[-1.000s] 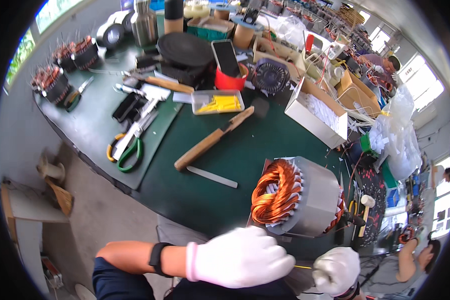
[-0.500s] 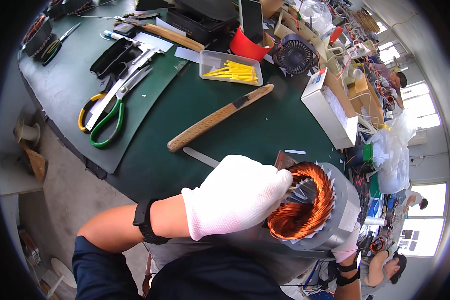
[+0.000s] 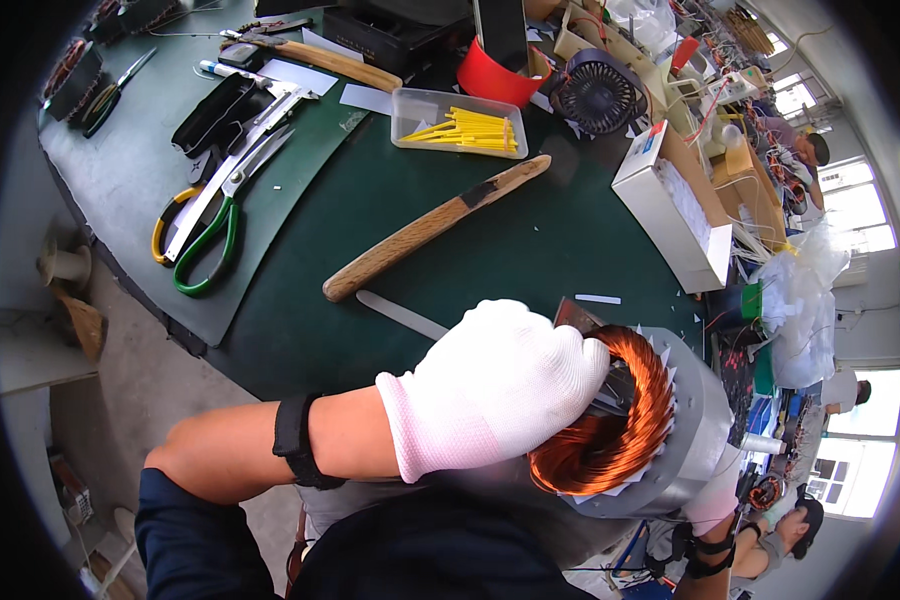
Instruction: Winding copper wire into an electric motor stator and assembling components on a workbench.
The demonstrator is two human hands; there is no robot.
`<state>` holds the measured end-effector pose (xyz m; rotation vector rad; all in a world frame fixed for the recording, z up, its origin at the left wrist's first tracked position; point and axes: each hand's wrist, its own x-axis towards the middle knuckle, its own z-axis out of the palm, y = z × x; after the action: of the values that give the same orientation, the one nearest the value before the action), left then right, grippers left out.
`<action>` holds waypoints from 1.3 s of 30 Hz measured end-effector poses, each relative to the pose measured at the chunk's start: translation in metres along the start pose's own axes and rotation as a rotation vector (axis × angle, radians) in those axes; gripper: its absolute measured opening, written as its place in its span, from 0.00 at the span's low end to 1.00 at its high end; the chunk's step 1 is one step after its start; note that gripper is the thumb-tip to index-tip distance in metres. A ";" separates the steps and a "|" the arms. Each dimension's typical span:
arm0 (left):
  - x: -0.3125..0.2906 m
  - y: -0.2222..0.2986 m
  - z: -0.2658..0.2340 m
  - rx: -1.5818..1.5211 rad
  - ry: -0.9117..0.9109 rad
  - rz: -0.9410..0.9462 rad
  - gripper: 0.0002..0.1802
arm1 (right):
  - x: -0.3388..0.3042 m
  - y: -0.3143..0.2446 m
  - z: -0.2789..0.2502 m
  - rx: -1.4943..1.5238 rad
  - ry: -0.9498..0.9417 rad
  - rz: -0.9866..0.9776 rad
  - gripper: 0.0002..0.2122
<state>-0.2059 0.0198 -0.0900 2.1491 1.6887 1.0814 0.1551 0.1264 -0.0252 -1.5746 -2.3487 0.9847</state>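
My left hand (image 3: 500,385), in a white knit glove, reaches across to the open end of a motor stator (image 3: 705,410). Its fingers are curled closed at the inner edge of the orange copper winding (image 3: 610,452); whatever they grip is hidden. White insulation tips stick out around the coil. Against the stator's far right side rests my right hand (image 3: 712,500), gloved too, with its fingers out of sight behind the metal body. A flat pale strip (image 3: 400,314) lies just beyond my left hand.
Beyond lie a wooden stick (image 3: 425,235), a clear tray (image 3: 402,120) of yellow sticks, green-handled scissors (image 3: 225,235) and a caliper (image 3: 195,215). A white box (image 3: 665,225) and a small fan (image 3: 598,92) stand right of these. Other people (image 3: 795,530) sit at the right.
My left hand has shifted slightly right, covering more of the stator's opening. The stator sits a little further right in the picture. My right hand remains against its side.
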 end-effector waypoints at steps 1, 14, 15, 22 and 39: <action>0.002 0.001 -0.001 0.019 -0.008 0.026 0.07 | 0.002 -0.001 0.000 0.008 -0.002 -0.001 0.13; 0.012 0.003 -0.006 0.110 -0.062 -0.128 0.11 | 0.010 -0.009 -0.003 -0.571 0.047 -0.343 0.06; 0.012 0.002 -0.014 0.148 -0.134 -0.199 0.11 | 0.011 -0.014 -0.005 -0.556 0.070 -0.371 0.06; 0.023 0.020 -0.004 0.210 -0.157 -0.183 0.08 | 0.015 0.004 -0.008 -0.569 0.083 -0.471 0.11; -0.029 -0.021 -0.049 0.244 -0.167 -0.119 0.07 | -0.005 0.074 -0.053 -0.640 -0.033 -0.112 0.15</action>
<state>-0.2559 -0.0125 -0.0796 2.1741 1.9245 0.6741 0.2386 0.1626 -0.0264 -1.5727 -2.9160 0.2315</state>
